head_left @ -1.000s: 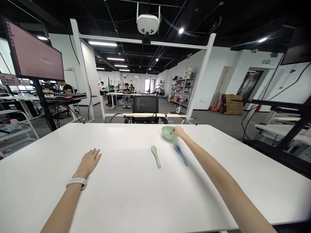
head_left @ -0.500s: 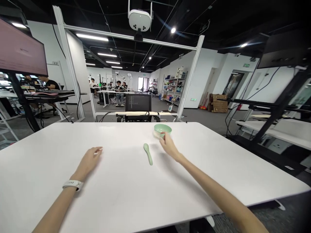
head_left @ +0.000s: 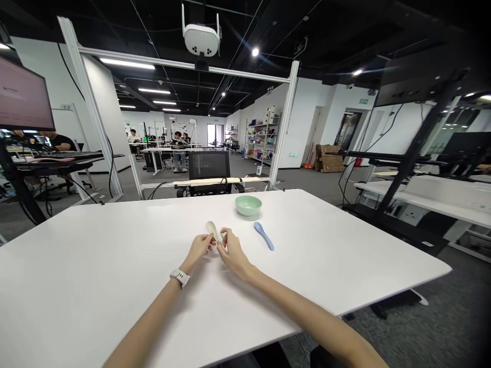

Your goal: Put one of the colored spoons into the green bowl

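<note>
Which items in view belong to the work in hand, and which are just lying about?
Work in hand, probably:
cream spoon, at fingertips of left hand and right hand
green spoon, mostly hidden by right hand
blue spoon and green bowl, nearby on table

Just about:
mesh-backed chair
monitor at left edge
stocked shelving, far back

Both hands, the left hand (head_left: 200, 248) and the right hand (head_left: 233, 255), are ungloved, with slender fingers. The left wrist wears a white band (head_left: 180, 277), a broad, flat, watch-like strap wrapped close around it, with a darker edge on one side; its finer markings are too small to read. The right wrist is bare. Both forearms are slim and uncovered down to the lower edge of the view.
</note>
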A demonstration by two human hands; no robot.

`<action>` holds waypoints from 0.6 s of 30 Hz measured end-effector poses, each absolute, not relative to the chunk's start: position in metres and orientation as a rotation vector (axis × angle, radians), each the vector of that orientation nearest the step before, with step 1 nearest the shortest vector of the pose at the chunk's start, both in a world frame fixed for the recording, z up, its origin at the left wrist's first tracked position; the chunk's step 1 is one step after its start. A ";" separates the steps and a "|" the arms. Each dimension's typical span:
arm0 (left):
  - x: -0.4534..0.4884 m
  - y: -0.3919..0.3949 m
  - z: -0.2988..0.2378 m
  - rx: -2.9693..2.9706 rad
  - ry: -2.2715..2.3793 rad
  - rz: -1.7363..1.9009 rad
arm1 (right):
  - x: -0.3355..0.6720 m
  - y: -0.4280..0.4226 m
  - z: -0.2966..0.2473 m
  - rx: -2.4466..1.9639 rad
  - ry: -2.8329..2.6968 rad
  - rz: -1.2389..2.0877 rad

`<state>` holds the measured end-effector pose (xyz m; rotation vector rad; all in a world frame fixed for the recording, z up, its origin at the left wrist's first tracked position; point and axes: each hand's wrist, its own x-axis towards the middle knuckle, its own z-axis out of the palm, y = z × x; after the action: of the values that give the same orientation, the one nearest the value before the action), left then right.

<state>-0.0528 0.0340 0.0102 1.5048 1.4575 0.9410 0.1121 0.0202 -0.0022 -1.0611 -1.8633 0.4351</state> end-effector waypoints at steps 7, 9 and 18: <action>-0.045 0.039 0.012 1.532 1.760 0.772 | 0.133 0.037 -0.010 -1.378 -1.962 0.237; -0.038 0.037 0.013 1.564 1.853 0.723 | 0.134 0.038 -0.013 -1.410 -2.038 0.252; 0.004 0.044 0.022 1.753 2.051 0.549 | 0.218 0.074 0.000 -1.356 -1.925 0.204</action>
<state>0.0043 0.0441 0.0218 1.7527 2.0515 0.5487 0.2180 0.0744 0.0004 -1.3562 -1.9247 0.2039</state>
